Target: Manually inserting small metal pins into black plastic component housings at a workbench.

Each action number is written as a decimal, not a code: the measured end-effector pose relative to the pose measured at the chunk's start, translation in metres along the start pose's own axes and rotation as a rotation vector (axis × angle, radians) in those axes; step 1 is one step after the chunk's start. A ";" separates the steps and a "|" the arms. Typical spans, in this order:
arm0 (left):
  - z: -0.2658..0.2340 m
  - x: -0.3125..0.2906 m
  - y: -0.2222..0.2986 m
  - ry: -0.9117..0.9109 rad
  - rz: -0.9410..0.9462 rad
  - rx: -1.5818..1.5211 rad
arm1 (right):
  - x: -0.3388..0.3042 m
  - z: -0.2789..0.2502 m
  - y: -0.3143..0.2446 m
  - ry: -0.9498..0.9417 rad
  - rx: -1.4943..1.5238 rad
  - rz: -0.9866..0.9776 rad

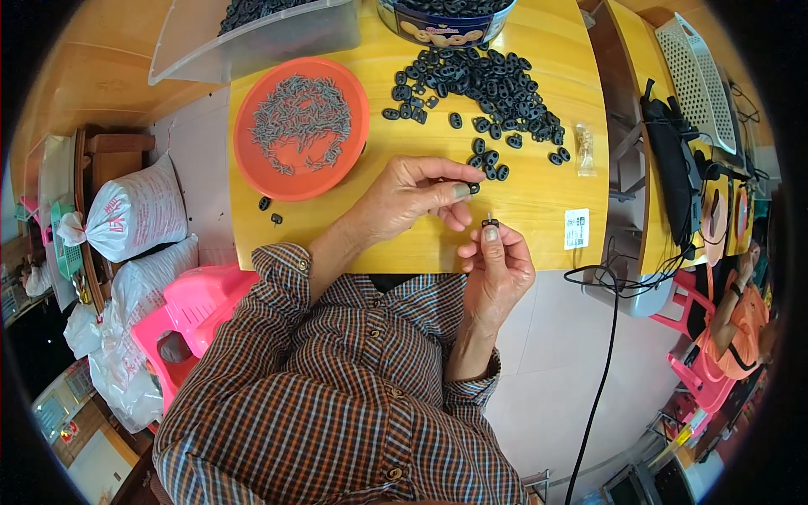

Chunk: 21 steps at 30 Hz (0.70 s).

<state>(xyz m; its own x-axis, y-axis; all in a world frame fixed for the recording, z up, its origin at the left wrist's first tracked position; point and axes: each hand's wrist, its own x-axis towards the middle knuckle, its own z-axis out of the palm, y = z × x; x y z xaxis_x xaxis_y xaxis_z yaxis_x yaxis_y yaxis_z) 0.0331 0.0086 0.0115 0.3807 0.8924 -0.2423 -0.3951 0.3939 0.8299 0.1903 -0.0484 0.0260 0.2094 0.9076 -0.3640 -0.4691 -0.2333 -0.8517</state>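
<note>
My left hand (412, 200) is closed, its thumb and forefinger pinching a small black plastic cord-lock part (474, 188) above the table's near edge. Just to the right and nearer, my right hand (500, 265) grips another small black cord-lock part (490, 223) between thumb and fingers. A thin metal piece, perhaps a spring, stands up from that one. An orange bowl (244, 172) of short grey springs (303, 118) sits left of my hands. Beyond them spreads a heap of black two-hole cord-lock bodies (480, 84), with several loose ones (488, 160) close to my left fingertips.
On the yellow table (404, 227), two black pieces (276, 219) lie by the bowl's near side. A clear plastic bin (311, 42) and a round tin (446, 32) stand at the back. A small clear packet (585, 150) and white label (576, 229) lie right. A cable (613, 337) hangs beside the table.
</note>
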 end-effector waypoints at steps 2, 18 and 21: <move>0.001 0.001 -0.001 -0.001 -0.015 -0.044 | 0.000 -0.001 0.000 -0.004 0.001 0.013; 0.004 0.002 -0.004 0.087 -0.127 -0.230 | 0.001 0.002 -0.001 0.013 -0.013 0.045; 0.005 0.002 -0.006 0.103 -0.099 -0.169 | 0.001 0.002 -0.002 0.019 -0.010 0.049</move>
<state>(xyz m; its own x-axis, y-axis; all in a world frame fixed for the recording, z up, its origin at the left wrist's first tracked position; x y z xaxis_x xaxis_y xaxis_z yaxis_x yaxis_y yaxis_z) 0.0400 0.0069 0.0088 0.3408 0.8620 -0.3752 -0.4983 0.5040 0.7055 0.1893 -0.0463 0.0281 0.2033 0.8882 -0.4121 -0.4706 -0.2805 -0.8366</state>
